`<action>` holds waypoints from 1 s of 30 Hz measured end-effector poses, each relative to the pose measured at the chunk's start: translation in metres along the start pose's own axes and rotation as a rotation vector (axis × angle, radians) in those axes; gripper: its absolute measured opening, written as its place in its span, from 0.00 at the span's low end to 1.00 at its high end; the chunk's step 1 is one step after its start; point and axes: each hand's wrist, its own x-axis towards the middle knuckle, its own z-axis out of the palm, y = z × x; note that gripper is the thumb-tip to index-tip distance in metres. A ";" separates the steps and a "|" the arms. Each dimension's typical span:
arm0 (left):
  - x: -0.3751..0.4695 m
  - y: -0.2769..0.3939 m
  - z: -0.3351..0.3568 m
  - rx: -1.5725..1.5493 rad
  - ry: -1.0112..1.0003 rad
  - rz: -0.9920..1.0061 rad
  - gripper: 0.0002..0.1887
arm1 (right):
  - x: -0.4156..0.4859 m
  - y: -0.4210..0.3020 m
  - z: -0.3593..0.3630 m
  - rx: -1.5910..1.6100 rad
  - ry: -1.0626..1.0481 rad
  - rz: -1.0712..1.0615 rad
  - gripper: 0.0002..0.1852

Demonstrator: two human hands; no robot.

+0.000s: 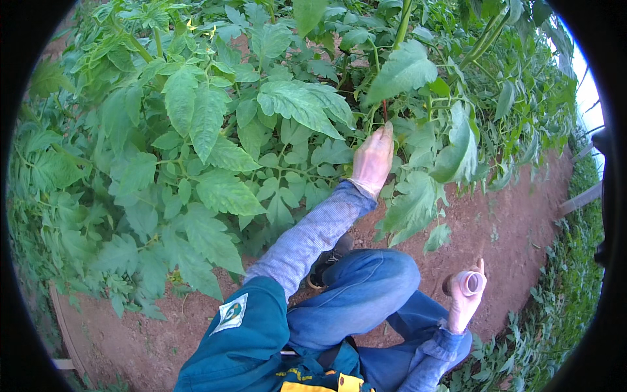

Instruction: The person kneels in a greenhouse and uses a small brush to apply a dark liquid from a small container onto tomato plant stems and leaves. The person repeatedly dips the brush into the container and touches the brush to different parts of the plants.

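Observation:
My left hand reaches in among the leaves of a tomato plant, its back towards me. A thin red stick sticks up from its fingertips, close to the stems; its upper end goes out of sight behind a large leaf. Low on the right, over the soil beside my knee, my right hand is wrapped round a small bottle. The bottle's round mouth is uncapped and faces up. What is inside cannot be made out.
Dense tomato foliage fills the left and top, with small yellow flowers. My bent knee in jeans rests over bare reddish soil. More green plants border the right, near a pale bar.

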 end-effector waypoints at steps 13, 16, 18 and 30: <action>-0.024 0.035 -0.061 -0.046 -0.073 -0.017 0.20 | -0.001 0.003 -0.007 0.022 0.021 -0.051 0.34; -0.039 0.055 -0.115 -0.047 -0.030 -0.013 0.16 | -0.006 0.002 -0.010 0.023 0.051 -0.089 0.34; -0.051 0.069 -0.163 -0.083 -0.033 -0.062 0.16 | -0.013 -0.001 -0.011 0.027 0.080 -0.112 0.34; -0.059 0.215 -0.301 -0.839 -0.399 -0.055 0.15 | -0.047 -0.017 0.020 -0.062 0.152 -0.237 0.31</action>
